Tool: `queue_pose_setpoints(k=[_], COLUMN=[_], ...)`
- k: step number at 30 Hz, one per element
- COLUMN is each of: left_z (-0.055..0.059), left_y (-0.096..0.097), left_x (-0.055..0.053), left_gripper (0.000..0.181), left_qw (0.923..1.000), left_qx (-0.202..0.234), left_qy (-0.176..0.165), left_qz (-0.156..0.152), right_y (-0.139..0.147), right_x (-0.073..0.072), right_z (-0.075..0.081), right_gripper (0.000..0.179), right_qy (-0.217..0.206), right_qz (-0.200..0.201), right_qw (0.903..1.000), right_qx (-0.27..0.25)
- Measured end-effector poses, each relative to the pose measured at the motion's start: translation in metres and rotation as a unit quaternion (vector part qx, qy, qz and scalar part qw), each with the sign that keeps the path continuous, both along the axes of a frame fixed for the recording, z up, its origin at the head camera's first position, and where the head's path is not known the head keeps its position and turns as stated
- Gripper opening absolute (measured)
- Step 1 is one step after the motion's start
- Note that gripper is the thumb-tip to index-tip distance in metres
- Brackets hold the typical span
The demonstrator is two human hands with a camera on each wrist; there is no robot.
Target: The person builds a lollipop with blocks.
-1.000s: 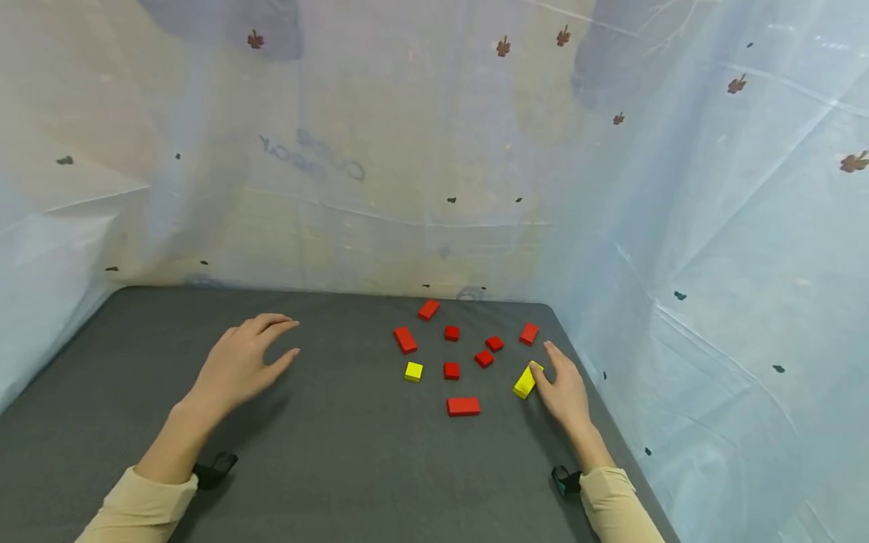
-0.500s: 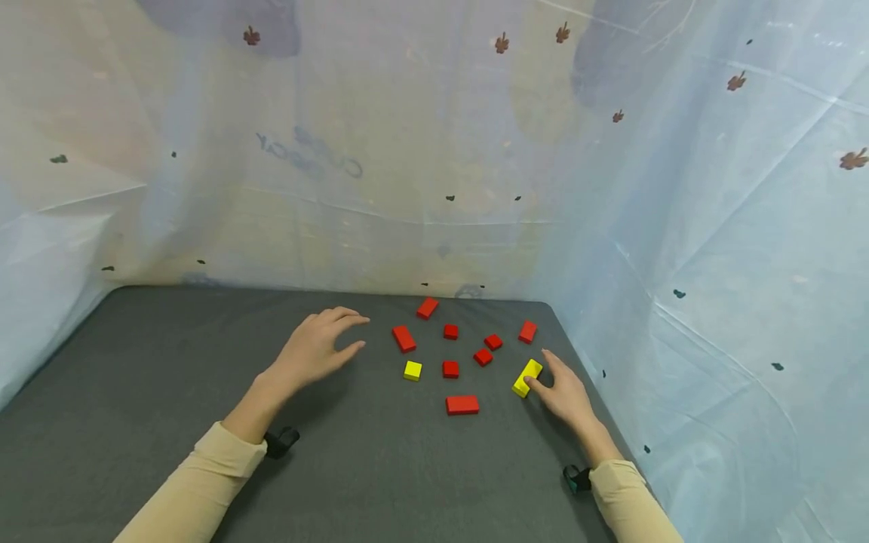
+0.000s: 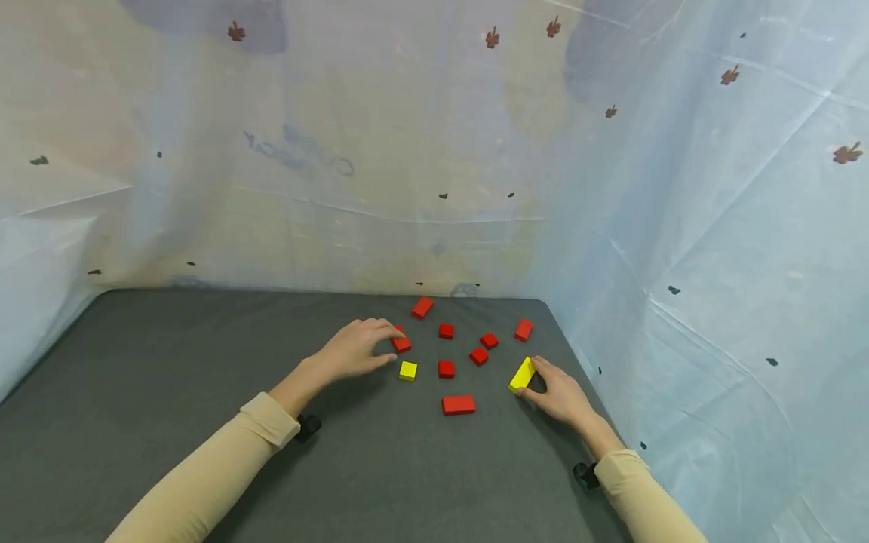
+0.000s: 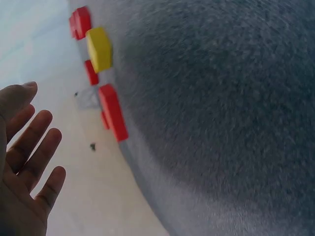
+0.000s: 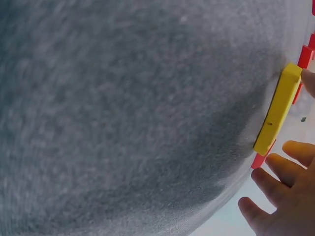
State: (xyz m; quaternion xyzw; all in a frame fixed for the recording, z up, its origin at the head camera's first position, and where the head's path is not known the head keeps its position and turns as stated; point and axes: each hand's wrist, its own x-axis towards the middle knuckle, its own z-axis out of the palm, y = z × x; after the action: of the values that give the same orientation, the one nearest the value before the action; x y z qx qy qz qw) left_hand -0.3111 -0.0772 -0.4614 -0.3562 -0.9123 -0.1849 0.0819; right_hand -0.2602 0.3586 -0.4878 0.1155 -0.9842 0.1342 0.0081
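Observation:
My left hand [image 3: 349,351] hovers over the table with its fingers loosely extended and nothing between them. Just right of its thumb lies a small yellow cube [image 3: 408,371]. Its fingertips partly cover a red rectangular block [image 3: 402,345]. At the right, my right hand [image 3: 562,396] spans a long yellow block [image 3: 520,375], thumb at the near end and fingers towards the far end. The right wrist view shows the thumb by one end of the yellow block [image 5: 278,110] and the other fingers spread apart; contact is unclear.
Several red blocks lie about the dark table [image 3: 170,392]: a long one [image 3: 458,405] in front, a cube [image 3: 446,369] behind it, others towards the back. A patterned plastic sheet [image 3: 380,151] hangs behind the table and along its right side.
My left hand has moved right and reached the yellow cube's side. My right hand's thumb and fingers have settled around the long yellow block. The blocks have stayed in place.

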Motion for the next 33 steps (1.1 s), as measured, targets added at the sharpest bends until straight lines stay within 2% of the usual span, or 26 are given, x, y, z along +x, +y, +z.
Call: queue_pose_setpoints(k=[9,14,21,26,33], left_z=[-0.014,-0.019,-0.024,-0.029,-0.033], left_y=[0.015,0.021,0.025,0.027,0.028], left_x=[-0.009,-0.013,-0.016,-0.017,-0.019], left_gripper=[0.035,0.032,0.031,0.030,0.030], left_qw=[0.9968,0.9944,0.9921,0.9916,0.9919], left_qx=[-0.057,-0.080,-0.083,-0.083,-0.064], left_qy=[-0.030,-0.042,-0.074,-0.078,-0.087], left_qz=[-0.048,-0.055,-0.059,-0.059,-0.066], right_y=[-0.001,-0.002,-0.001,0.003,0.007], right_x=[-0.002,-0.003,-0.006,-0.008,-0.010], right_z=[0.000,0.000,0.001,-0.001,-0.006], right_gripper=[0.073,0.072,0.075,0.077,0.077], right_qy=[-0.006,-0.006,-0.018,-0.022,-0.013], right_qz=[0.008,0.004,-0.011,-0.020,-0.023], right_qw=[0.9996,0.9997,0.9993,0.9972,0.9958], right_qx=[0.026,0.022,-0.031,-0.069,-0.087])
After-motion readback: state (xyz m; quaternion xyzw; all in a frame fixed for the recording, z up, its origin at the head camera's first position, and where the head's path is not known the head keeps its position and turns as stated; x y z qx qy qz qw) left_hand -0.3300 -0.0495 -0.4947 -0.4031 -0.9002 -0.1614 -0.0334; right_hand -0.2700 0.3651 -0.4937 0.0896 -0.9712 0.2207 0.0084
